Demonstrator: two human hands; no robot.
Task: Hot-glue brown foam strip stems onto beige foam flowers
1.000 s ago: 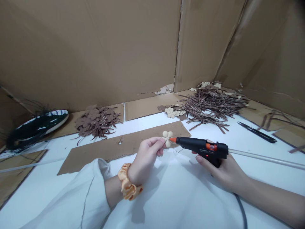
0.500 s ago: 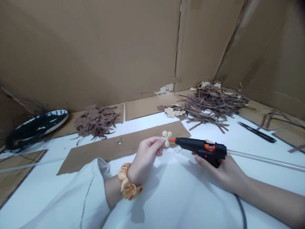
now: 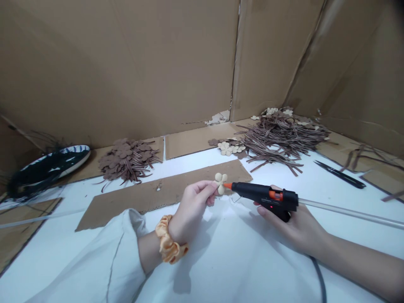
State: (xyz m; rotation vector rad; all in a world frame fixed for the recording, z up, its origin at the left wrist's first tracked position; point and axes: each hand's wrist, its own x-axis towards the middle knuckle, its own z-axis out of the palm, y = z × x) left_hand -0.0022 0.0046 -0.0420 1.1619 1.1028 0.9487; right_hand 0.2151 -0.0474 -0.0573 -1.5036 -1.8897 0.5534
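1. Head: left hand (image 3: pixel 194 201) pinches a cream flower (image 3: pixel 220 181) over the right end of the cardboard strip (image 3: pixel 135 195).
2. Right of it, right hand (image 3: pixel 298 229) grips a glue gun (image 3: pixel 260 194), nozzle overlapping the flower.
3. Behind it: brown flowers (image 3: pixel 118 156), brown cords (image 3: pixel 280 134).

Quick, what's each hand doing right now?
Left hand: closed, pinching a cream flower between thumb and fingers.
Right hand: closed around the black glue gun, its orange tip pointed at the flower.
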